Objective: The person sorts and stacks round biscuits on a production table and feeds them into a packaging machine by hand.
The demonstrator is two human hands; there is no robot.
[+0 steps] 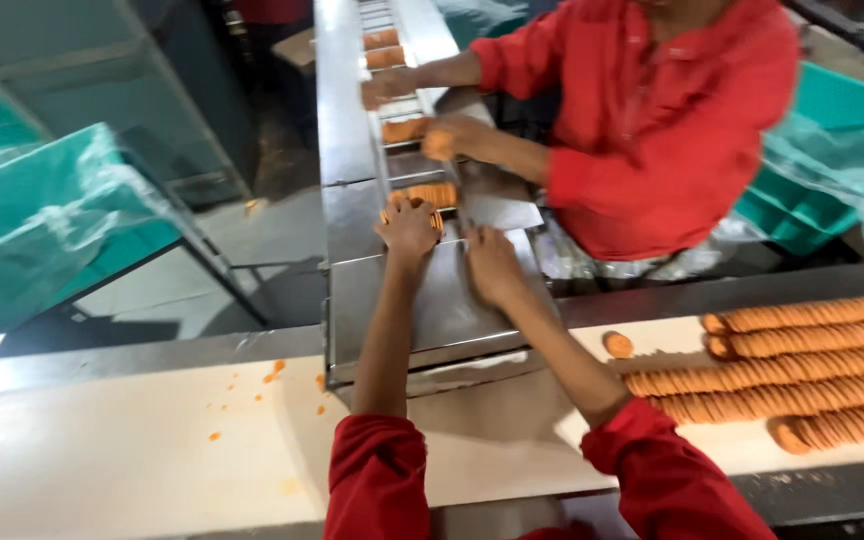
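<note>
My left hand (407,228) reaches out over a steel chute (432,300) and closes on a short stack of round orange biscuits (430,194) lying in the channel. My right hand (490,262) rests flat on the steel plate just to the right, fingers together, holding nothing that I can see. Both my sleeves are red. Across the chute a co-worker in a red shirt (672,120) handles other biscuit stacks (404,130) further up the channel, one hand (388,86) above, one hand (452,138) below.
Long rows of orange biscuits (812,370) lie on a pale conveyor belt (132,440) at the right; one loose biscuit (618,344) sits near them, and crumbs are scattered left. Teal crates lined with plastic stand at left (42,220) and far right (832,160).
</note>
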